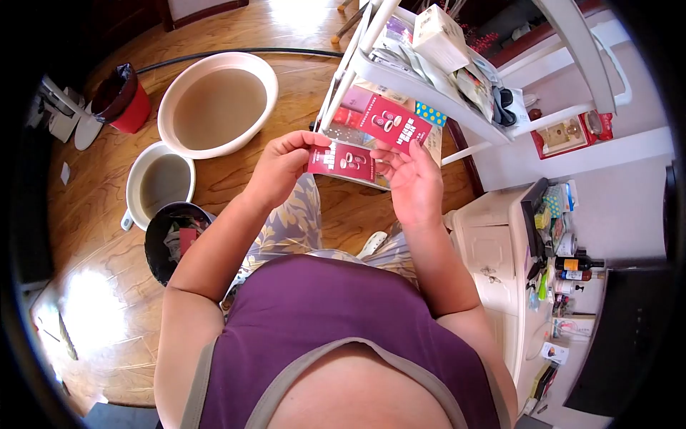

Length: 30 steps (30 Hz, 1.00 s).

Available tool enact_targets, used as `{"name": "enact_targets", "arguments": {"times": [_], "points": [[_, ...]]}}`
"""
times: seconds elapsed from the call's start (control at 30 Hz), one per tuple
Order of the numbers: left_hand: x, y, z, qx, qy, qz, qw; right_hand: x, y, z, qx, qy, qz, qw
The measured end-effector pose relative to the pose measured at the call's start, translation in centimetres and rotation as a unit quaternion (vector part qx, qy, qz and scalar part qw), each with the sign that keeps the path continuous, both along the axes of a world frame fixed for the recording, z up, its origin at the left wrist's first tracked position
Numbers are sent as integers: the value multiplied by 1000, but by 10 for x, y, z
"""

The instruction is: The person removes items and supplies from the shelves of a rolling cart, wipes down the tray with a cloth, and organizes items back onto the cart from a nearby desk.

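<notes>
Between the thumb and fingers of my left hand is a small dark-red packet, printed with white lettering and cups. My right hand is palm up, its curled fingertips at the right end of that packet. A second red packet with a similar cup print slants just above my right hand, its lower edge by the thumb. It appears gripped there, though the fingers behind it are hidden. Both packets are in front of the white shelf rack.
On the wooden floor to the left are a large basin and a smaller basin, both with cloudy water. A dark bin holding scraps and a red bin stand near them. A cluttered white cabinet is at right.
</notes>
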<state>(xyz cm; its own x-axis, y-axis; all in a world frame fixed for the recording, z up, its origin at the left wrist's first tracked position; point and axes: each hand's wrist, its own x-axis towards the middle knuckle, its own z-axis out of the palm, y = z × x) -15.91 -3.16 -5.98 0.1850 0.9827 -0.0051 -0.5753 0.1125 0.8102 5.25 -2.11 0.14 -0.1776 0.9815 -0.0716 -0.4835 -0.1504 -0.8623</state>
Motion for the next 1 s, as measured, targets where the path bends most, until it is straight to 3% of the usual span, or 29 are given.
{"name": "enact_targets", "arguments": {"times": [0.23,0.57,0.73,1.0], "points": [[0,-7,13,-11,-65,-41,997,1,-4,-2,26,-11,0,1000],[1,-5,22,55,73,34,995,12,-3,-6,66,-88,-18,994],[-8,-1,31,65,111,22,991,26,4,-3,93,-115,-80,986],[-14,5,32,72,147,-55,985,33,8,1,121,-205,-59,970]]}}
